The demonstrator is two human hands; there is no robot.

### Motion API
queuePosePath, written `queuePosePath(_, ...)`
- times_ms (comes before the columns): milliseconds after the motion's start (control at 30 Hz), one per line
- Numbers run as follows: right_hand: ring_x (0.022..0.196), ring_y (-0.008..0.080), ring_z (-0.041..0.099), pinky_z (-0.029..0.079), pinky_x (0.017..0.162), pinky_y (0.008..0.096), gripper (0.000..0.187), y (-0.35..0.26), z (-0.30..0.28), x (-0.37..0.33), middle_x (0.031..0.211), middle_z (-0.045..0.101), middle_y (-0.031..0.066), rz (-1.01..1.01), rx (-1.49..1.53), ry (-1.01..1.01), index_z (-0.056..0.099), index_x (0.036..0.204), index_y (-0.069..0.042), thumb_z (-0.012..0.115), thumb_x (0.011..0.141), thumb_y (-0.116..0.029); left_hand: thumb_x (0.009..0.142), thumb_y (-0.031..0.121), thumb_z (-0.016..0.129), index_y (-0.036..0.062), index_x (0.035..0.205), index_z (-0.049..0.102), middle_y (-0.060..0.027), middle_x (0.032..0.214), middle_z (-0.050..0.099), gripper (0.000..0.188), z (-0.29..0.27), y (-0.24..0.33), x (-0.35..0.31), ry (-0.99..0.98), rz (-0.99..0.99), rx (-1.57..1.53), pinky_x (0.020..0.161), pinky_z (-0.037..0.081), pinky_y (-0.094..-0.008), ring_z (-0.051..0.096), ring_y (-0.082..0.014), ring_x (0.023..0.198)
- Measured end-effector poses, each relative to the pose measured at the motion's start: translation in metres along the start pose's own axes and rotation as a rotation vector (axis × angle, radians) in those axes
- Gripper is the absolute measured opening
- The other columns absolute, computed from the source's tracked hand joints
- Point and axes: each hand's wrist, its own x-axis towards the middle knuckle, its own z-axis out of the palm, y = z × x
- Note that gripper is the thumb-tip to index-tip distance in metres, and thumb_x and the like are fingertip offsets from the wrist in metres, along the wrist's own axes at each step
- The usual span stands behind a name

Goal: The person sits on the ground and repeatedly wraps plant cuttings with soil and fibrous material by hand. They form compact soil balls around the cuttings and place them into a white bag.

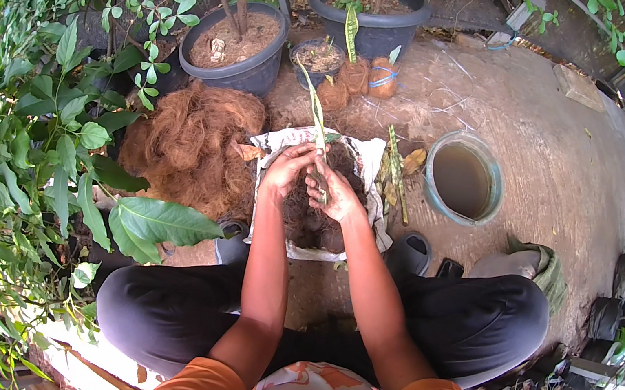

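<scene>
Both my hands are together over an open white sack (371, 155) filled with dark, clumpy planting material (327, 230). They hold a snake plant cutting (315, 109), its long, yellow-edged green leaf pointing up and away from me. My left hand (290, 168) pinches around the cutting near its lower end. Just to the right, my right hand (338, 193) is closed around the base, which the fingers partly hide. A heap of brown coconut fibre (197, 143) lies left of the sack. Cut green stems (395, 172) rest along the sack's right side.
A round tub of murky water (462, 176) stands to the right. Beyond the sack are fibre-wrapped balls (355, 76), a small pot (318, 60) and two large black planters (368, 18) (232, 58). Leafy branches (159, 223) reach in from the left. A dark phone-like object (450, 269) lies near my right knee.
</scene>
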Motion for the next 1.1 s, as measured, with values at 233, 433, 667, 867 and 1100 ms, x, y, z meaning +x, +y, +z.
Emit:
queuePosePath(233,0.061,0.0116,0.052,0.042,0.051,0.0281,0.041,0.000,0.005,0.004,0.081,0.057,-0.0016,-0.084,0.065,0.033,0.058,0.109,-0.016,0.057,0.092,-0.053,0.089,0.017,0.067,0.0054,0.109,0.065,0.0046,0.069,0.052,0.023,0.007,0.016,-0.003,0.044,-0.060,0.118,0.039,0.043,-0.0265,0.047,-0.0059,0.051)
queuePosePath(433,0.053,0.0063,0.046,0.032,0.043,0.0218,0.032,0.000,-0.001,0.008,0.070,0.051,-0.0045,-0.003,-0.013,0.087,0.057,0.095,-0.015,0.057,0.094,-0.048,0.091,0.014,0.064,0.0008,0.108,0.063,-0.0020,0.095,0.064,0.022,-0.001,0.003,0.005,-0.003,0.045,0.113,0.051,0.048,-0.0239,0.053,-0.0077,0.072)
queuePosePath(667,0.047,0.0032,0.038,0.024,0.038,0.0189,0.025,0.001,-0.004,0.013,0.064,0.046,-0.0061,-0.058,-0.036,0.088,0.054,0.087,-0.015,0.066,0.090,-0.037,0.099,0.043,0.047,0.0034,0.130,0.051,-0.0105,0.125,0.055,0.051,0.007,0.002,0.009,0.120,0.064,0.043,0.087,0.046,-0.0372,0.052,-0.0205,0.106)
queuePosePath(867,0.045,0.0019,0.038,0.024,0.037,0.0196,0.026,0.003,-0.002,0.013,0.063,0.048,-0.0064,-0.128,-0.092,0.139,0.054,0.083,-0.014,0.069,0.088,-0.035,0.098,0.049,0.047,0.0128,0.132,0.053,-0.0051,0.124,0.060,0.050,0.000,0.009,0.009,0.181,0.120,0.115,0.089,0.045,-0.0360,0.055,-0.0172,0.107)
queuePosePath(1100,0.052,0.0066,0.050,0.038,0.040,0.0235,0.026,-0.003,0.016,0.013,0.066,0.054,-0.0024,-0.286,-0.465,0.341,0.058,0.087,-0.008,0.071,0.087,-0.031,0.097,0.048,0.048,0.0068,0.133,0.050,-0.0112,0.129,0.056,0.055,0.007,0.020,0.003,0.310,0.150,0.163,0.099,0.038,-0.0479,0.054,-0.0254,0.112)
